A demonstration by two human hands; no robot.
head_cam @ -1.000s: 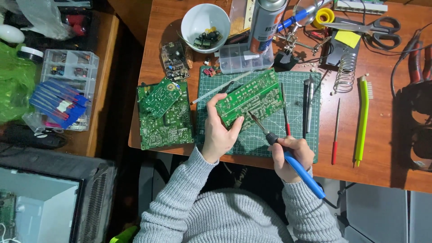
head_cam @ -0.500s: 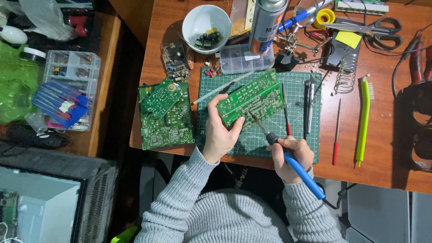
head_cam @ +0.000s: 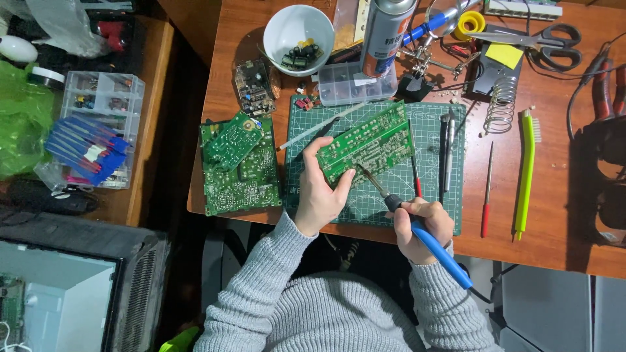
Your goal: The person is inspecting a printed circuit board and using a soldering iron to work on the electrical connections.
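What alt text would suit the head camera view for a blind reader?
The left hand holds a green circuit board over a cutting mat, while the right hand touches a blue soldering iron to it. More boards, a bowl and tools lie around.

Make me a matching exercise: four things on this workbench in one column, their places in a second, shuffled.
1. soldering iron
2. circuit board
3. white bowl
4. green brush

A. lying on bare wood right of the cutting mat
B. gripped in the right hand
C. at the desk's far edge, holding small parts
D. held over the mat by the left hand

Pairs: 1-B, 2-D, 3-C, 4-A
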